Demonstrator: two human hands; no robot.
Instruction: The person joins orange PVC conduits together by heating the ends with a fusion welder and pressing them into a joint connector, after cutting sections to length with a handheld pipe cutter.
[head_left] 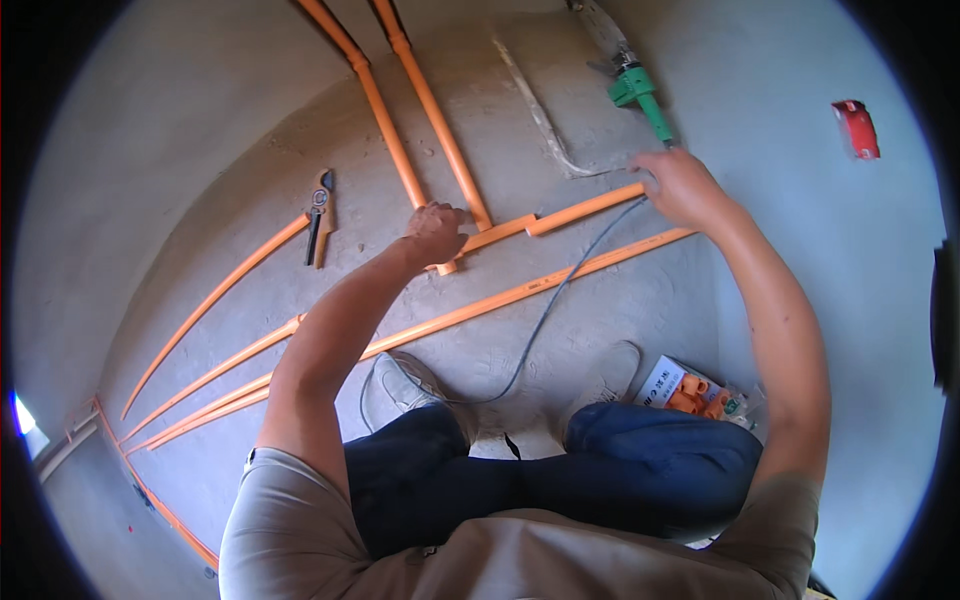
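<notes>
Orange plastic pipes lie across the bare floor and run up the picture. My left hand is closed over a pipe junction, where an upright pipe meets a crosswise one; its fingers partly hide the fitting. At the right end of a short orange pipe, my right hand has its thumb and fingers curled about the tip. That pipe meets the crosswise one at a collar. Just beyond my right fingers lies a pipe-welding tool with a green handle.
Pipe cutters lie at left. A long orange pipe crosses before my shoes, with a grey cable over it. Orange fittings sit beside my right knee. A red box is on the right wall.
</notes>
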